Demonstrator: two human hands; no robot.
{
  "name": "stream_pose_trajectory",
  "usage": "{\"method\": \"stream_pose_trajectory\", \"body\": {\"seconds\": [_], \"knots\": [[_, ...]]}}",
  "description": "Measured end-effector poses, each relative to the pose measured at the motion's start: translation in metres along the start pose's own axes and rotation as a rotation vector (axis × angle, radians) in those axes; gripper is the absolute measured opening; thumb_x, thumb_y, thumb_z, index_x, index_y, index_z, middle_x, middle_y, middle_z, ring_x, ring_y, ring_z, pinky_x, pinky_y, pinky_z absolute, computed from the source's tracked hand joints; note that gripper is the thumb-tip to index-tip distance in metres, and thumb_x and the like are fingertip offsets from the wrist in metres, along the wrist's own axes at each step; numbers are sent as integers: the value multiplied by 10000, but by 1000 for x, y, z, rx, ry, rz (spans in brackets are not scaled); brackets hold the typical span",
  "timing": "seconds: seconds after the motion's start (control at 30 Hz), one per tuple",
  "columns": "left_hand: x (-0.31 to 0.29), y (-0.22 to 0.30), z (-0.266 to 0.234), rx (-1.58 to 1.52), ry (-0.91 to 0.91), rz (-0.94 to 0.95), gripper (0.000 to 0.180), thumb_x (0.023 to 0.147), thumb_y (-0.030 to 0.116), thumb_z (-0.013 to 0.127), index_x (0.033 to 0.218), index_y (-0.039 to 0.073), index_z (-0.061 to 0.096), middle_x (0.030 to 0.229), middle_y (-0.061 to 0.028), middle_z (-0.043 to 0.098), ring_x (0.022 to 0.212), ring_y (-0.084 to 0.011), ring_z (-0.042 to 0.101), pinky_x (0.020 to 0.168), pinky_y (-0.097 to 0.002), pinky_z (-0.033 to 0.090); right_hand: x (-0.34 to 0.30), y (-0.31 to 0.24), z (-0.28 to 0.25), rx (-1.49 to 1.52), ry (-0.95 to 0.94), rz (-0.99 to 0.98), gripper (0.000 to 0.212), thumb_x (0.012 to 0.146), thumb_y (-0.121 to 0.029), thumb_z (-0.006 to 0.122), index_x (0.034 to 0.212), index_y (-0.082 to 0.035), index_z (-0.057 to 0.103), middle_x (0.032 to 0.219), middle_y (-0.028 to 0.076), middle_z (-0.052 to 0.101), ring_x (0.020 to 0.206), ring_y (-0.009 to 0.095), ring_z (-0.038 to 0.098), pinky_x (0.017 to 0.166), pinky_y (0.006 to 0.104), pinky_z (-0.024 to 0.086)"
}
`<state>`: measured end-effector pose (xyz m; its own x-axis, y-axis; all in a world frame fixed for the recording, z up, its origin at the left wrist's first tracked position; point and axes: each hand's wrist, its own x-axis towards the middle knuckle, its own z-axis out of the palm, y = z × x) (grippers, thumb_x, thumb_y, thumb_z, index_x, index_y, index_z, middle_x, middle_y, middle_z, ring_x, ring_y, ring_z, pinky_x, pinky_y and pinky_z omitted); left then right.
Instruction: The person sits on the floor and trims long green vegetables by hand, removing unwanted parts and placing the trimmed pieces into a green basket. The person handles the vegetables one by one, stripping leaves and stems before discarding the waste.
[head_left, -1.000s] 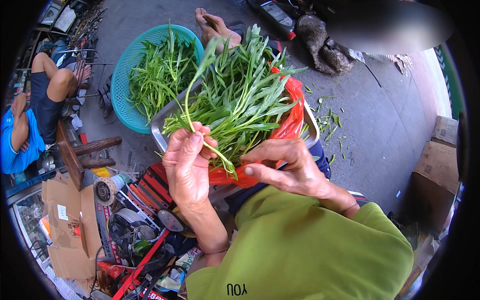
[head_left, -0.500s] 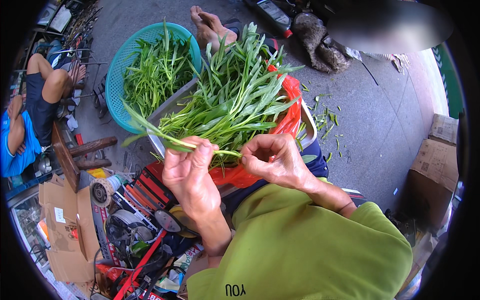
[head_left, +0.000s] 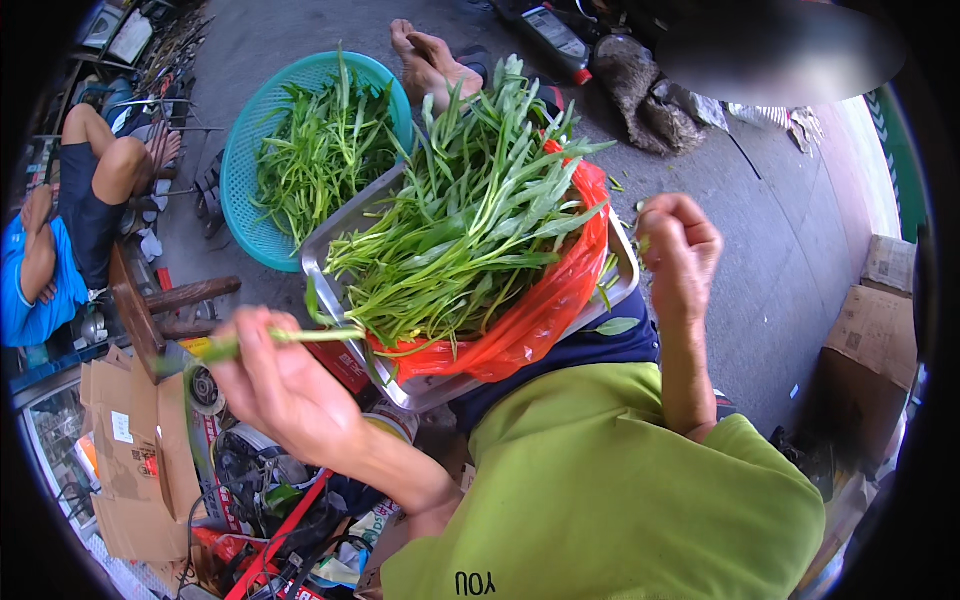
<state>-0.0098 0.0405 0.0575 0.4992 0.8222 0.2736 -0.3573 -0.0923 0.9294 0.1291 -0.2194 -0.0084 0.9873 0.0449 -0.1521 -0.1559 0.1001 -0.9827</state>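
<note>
My left hand (head_left: pixel 285 385) is closed around a water spinach stem (head_left: pixel 318 335), left of the metal tray's near corner. The stem's cut end points right and its leafy end blurs off to the left. Out past the tray's right side, my right hand (head_left: pixel 682 255) is raised with its fingers pinched. A small pale-green bit, seemingly a piece of stem, shows at its fingertips. A big heap of water spinach (head_left: pixel 470 220) lies on a red plastic bag (head_left: pixel 530 330) in the metal tray (head_left: pixel 408 395) on my lap.
A teal basket (head_left: pixel 237 170) with more greens stands beyond the tray's left side. Another person's bare feet (head_left: pixel 430 65) lie behind it; someone in blue sits at far left. Stem scraps dot the floor at right. Cardboard boxes (head_left: pixel 870 340) stand right; tools and cartons crowd the lower left.
My hands have parted from over the tray's near edge: the left moved left with the stem, the right moved right and away from me. The stem's end has left my right fingers.
</note>
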Motion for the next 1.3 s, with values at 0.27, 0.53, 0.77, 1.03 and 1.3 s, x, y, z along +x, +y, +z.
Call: {"method": "stream_pose_trajectory", "body": {"seconds": [0.27, 0.53, 0.77, 1.03, 1.3], "knots": [[128, -76, -22, 854, -209, -42, 389, 759, 156, 745, 1047, -75, 624, 909, -114, 661, 790, -189, 612, 750, -313, 477, 26, 17, -48, -387, 175, -135, 130, 843, -142, 601, 852, -21, 646, 713, -9, 603, 610, 46, 520, 546, 194, 415], [24, -63, 42, 796, -835, -168, 245, 704, 141, 748, 899, 8, 683, 837, -104, 650, 720, -201, 609, 680, -307, 485, 35, 32, -53, -1055, 102, -92, 247, 772, -184, 659, 953, -16, 651, 1082, 95, 622, 726, 176, 648, 670, 312, 514], [3, -48, 56, 1019, -950, 202, 141, 734, 62, 674, 857, -5, 666, 897, -133, 605, 799, -269, 582, 731, -379, 467, 33, 31, -37, -1008, 32, -130, 220, 782, -182, 660, 904, 2, 660, 1127, 109, 606, 745, 182, 657, 655, 312, 522], [-3, -26, 40, 804, -710, -2, 113, 734, -37, 663, 846, -22, 666, 968, -105, 616, 784, -164, 601, 645, -272, 468, 31, 26, -28, -900, -16, -216, 203, 775, -130, 673, 924, 7, 657, 1109, 116, 612, 728, 158, 644, 599, 273, 520], [6, -19, 8, -428, -295, -623, 204, 875, 59, 580, 1050, -44, 566, 1026, -182, 593, 760, -212, 575, 664, -309, 449, -2, -13, 10, -284, -300, -10, 208, 868, -157, 648, 1005, 0, 644, 871, 30, 647, 732, 46, 581, 612, 200, 470]]}}
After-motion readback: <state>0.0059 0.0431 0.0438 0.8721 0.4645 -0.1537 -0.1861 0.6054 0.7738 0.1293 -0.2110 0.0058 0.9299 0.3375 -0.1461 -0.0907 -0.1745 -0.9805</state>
